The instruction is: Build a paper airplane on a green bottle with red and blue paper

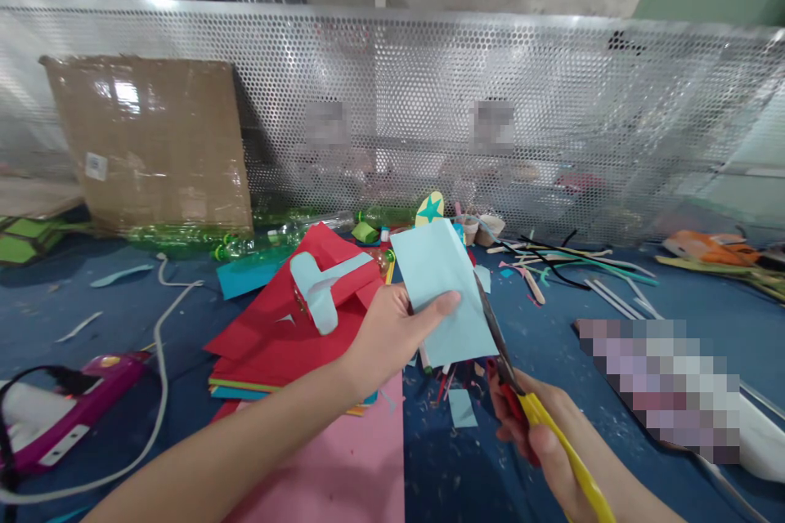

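Pinched in my left hand [392, 335] is a light blue sheet of paper [445, 278], with the thumb lying across its face. My right hand [545, 425] grips a pair of scissors [540, 417] with yellow and red handles. The dark blades run along the sheet's right edge; whether they are cutting into it I cannot tell. Left of the sheet, a light blue paper cut-out [319, 294] shaped like a small plane rests on red paper [263, 343] stacked over other colours. Below the sheet lies a small light blue scrap [462, 409] among tiny clippings.
A purple power strip [79, 409] and white cord are at left. Pink paper [343, 466] lies in front. Plastic bottles [184, 239] and a cardboard sheet [153, 147] stand along the perforated screen [417, 65]. Coloured strips [564, 257] and a blurred flat object [662, 392] are at right.
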Available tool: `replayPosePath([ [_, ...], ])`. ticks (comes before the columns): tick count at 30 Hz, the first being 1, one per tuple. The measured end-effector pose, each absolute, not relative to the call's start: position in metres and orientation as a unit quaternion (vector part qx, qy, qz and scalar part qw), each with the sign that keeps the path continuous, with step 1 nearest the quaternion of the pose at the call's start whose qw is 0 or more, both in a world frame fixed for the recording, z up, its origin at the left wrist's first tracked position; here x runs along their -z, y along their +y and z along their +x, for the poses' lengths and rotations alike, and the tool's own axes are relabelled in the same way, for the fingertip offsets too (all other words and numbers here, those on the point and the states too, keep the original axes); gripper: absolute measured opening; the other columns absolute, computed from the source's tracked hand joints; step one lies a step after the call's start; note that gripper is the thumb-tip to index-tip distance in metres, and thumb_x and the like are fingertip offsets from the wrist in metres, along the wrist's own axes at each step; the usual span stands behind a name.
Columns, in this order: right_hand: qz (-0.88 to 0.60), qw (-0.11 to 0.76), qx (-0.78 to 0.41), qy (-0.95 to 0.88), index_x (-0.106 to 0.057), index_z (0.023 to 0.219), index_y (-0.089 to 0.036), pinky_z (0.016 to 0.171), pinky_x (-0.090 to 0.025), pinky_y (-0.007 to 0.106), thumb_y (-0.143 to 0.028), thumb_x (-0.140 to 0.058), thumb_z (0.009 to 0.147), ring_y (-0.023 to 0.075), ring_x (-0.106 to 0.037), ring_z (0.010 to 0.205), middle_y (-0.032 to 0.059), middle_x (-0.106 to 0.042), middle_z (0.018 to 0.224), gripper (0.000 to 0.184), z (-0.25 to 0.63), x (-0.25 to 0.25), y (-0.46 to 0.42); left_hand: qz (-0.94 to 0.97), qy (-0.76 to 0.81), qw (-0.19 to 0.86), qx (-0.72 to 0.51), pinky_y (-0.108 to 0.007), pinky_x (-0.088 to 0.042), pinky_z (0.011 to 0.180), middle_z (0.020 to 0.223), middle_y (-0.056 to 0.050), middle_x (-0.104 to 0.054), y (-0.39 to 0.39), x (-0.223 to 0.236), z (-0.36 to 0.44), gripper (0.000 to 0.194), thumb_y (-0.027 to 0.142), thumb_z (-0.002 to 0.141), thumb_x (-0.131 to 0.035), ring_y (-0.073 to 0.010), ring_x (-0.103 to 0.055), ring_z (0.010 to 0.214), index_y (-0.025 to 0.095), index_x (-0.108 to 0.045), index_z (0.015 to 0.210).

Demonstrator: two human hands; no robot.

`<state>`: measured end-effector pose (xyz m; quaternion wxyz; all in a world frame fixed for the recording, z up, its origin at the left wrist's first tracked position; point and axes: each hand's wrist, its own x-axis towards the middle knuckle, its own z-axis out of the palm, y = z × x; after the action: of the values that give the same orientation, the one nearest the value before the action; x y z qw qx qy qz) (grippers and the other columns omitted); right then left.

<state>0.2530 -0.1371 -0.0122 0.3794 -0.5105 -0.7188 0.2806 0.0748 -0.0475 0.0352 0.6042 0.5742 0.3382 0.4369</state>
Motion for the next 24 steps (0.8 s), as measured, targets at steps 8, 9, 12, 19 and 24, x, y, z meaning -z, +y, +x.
replayPosePath([
  [8,-0.515,0.376,-0.3,-0.709,-0.041,0.065,-0.023,0.039,-0.029,0.024,-0.083,-0.02,0.076,0.0113,-0.036,0.043,-0.0036,-0.041,0.053,0.065,0.255,0.0105,-0.1387,0.581,0.338,0.594,-0.443,-0.026,-0.054,0.064,0.086,-0.007,-0.075,-0.0485,-0.035,0.0736,0.026,0.04,0.077,-0.069,-0.0186,-0.068,0.075,0.015,-0.071,0.084],
  [9,-0.518,0.376,-0.297,-0.708,-0.04,0.065,-0.023,0.039,-0.029,0.024,-0.083,-0.019,0.076,0.0113,-0.036,0.043,-0.0036,-0.041,0.052,0.065,0.2544,0.0093,-0.1393,0.579,0.337,0.596,-0.443,-0.026,-0.054,0.063,0.087,-0.007,-0.075,-0.0485,-0.035,0.0737,0.026,0.04,0.076,-0.069,-0.0186,-0.068,0.075,0.015,-0.071,0.084],
  [12,-0.522,0.374,-0.287,-0.711,-0.04,0.064,-0.023,0.039,-0.028,0.024,-0.082,-0.018,0.077,0.011,-0.035,0.043,-0.0035,-0.041,0.052,0.065,0.2525,0.0067,-0.1406,0.576,0.336,0.599,-0.443,-0.026,-0.054,0.062,0.086,-0.007,-0.075,-0.0491,-0.0355,0.0743,0.026,0.04,0.076,-0.069,-0.0186,-0.068,0.074,0.015,-0.071,0.084],
  [19,-0.536,0.379,-0.314,-0.686,-0.037,0.062,-0.023,0.035,-0.024,0.023,-0.082,-0.023,0.076,0.0093,-0.029,0.042,-0.0049,-0.035,0.052,0.063,0.2528,0.0109,-0.143,0.567,0.326,0.611,-0.445,-0.026,-0.054,0.066,0.092,-0.008,-0.075,-0.0504,-0.0377,0.0741,0.025,0.038,0.076,-0.07,-0.0188,-0.069,0.078,0.015,-0.071,0.087],
  [24,-0.552,0.384,-0.352,-0.651,-0.036,0.061,-0.023,0.034,-0.022,0.023,-0.086,-0.027,0.071,0.0082,-0.028,0.04,-0.0064,-0.032,0.049,0.065,0.2497,0.0082,-0.1428,0.557,0.324,0.622,-0.445,-0.026,-0.054,0.065,0.091,-0.008,-0.075,-0.0488,-0.0378,0.0742,0.026,0.038,0.076,-0.07,-0.0178,-0.068,0.075,0.014,-0.071,0.086],
])
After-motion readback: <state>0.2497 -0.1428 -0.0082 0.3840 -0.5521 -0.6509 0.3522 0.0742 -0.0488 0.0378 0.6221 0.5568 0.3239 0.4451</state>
